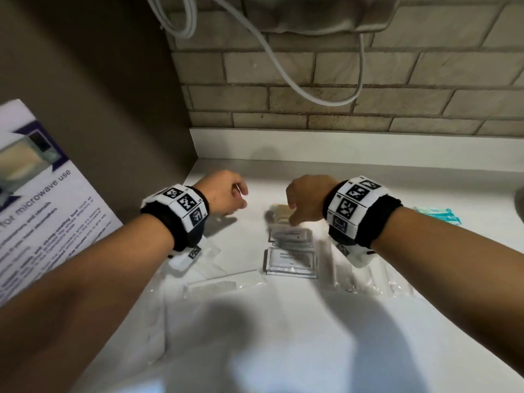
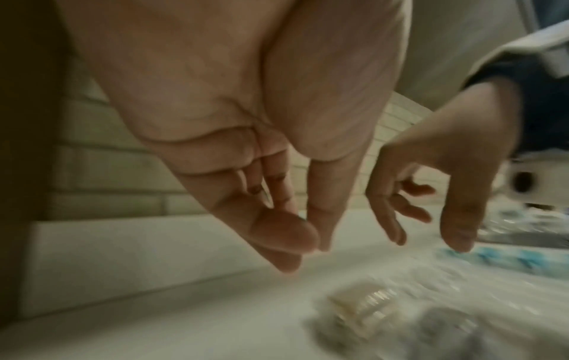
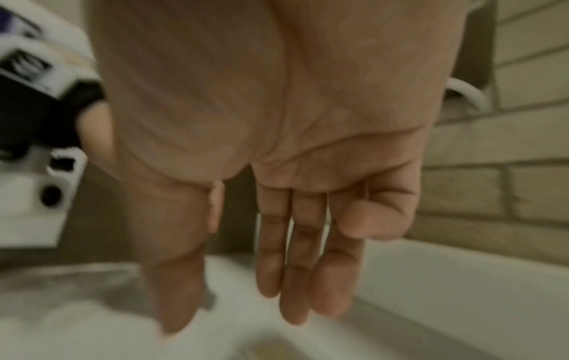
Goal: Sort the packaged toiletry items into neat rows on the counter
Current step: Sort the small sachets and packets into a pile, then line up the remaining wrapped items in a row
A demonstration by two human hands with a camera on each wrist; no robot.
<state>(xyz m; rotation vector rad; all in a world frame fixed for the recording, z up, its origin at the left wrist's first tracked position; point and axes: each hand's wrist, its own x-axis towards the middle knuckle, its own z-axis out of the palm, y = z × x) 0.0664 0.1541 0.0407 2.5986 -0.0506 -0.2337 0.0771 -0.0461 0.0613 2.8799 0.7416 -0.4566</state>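
Both hands hang above the white surface (image 1: 283, 336), palms down, neither touching any packet; left hand (image 1: 226, 191) has its fingers drooping loosely with thumb and fingertips drawn near one another, nothing between them as seen from the left wrist view; right hand (image 1: 307, 198) has fingers (image 3: 295, 268) hanging straight and relaxed, thumb apart from them, holding nothing.

Between the two hands and slightly nearer the right, a small beige item in clear wrap (image 1: 279, 212) lies on the surface, just below the right thumb; blurred, contents not readable; the same item shows as a pale patch under the right fingers (image 3: 268, 348) and at lower right of the left hand (image 2: 363, 304).

Toward the person from the right hand: a flat grey-bordered sachet (image 1: 290, 236), then a second sachet (image 1: 292, 263) with print beginning "SHAM" and "CONDI"; the two overlap at one edge, in a line.

Below the left wrist: a white comb in a clear sleeve (image 1: 218, 286), lying crosswise; further clear sleeves beneath the left wristband, contents unclear.

Below the right wrist: several long clear sleeves (image 1: 365, 279) side by side, contents too blurred to tell.

Well to the right of the right hand: a teal packet (image 1: 438, 215) on the surface.

Left of the left forearm: a printed notice (image 1: 42, 211) on microwave use; behind both hands, a brick-pattern wall (image 1: 368, 75) with a white cable (image 1: 326, 97) looping down.
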